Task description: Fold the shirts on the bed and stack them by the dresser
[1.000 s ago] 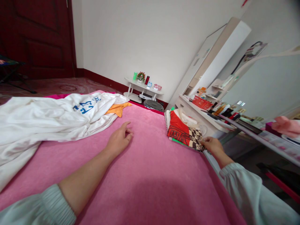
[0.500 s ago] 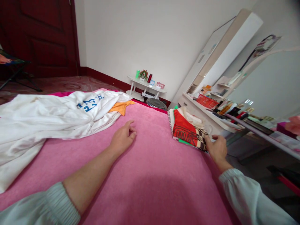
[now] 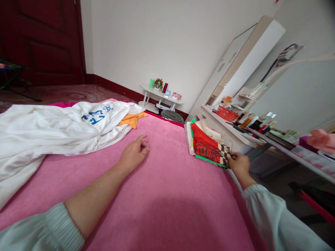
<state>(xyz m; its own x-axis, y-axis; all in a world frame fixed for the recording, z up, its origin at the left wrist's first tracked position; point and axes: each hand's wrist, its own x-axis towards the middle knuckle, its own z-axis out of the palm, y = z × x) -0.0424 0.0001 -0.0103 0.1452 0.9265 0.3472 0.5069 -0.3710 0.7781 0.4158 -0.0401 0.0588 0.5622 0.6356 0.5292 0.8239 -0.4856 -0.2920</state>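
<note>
My left hand (image 3: pixel 134 153) lies on the pink bedspread (image 3: pixel 162 177), its fingers loosely curled and apart, holding nothing. At the right edge of the bed, my right hand (image 3: pixel 239 164) pinches the near right corner of a folded red garment (image 3: pixel 209 148) with a shoe print and a checkered end. That garment tops a small pile of folded clothes; green cloth (image 3: pixel 211 161) and white ribbed cloth (image 3: pixel 188 139) show beneath it. My fingers partly hide the corner. Left of my left hand is a spread white shirt (image 3: pixel 60 129) with blue lettering, beside an orange cloth (image 3: pixel 132 120).
A white dressing table (image 3: pixel 206 114) with a red basket (image 3: pixel 227 113) and several bottles stands beyond the bed's right side. A low white stand (image 3: pixel 159 92) holds a potted plant (image 3: pixel 158 83) by the far wall. A dark red door (image 3: pixel 49 45) is at far left.
My right hand's fingers have closed further over the red garment's corner, and more green cloth shows under it. My left hand stays in place on the bed. The view has shifted slightly.
</note>
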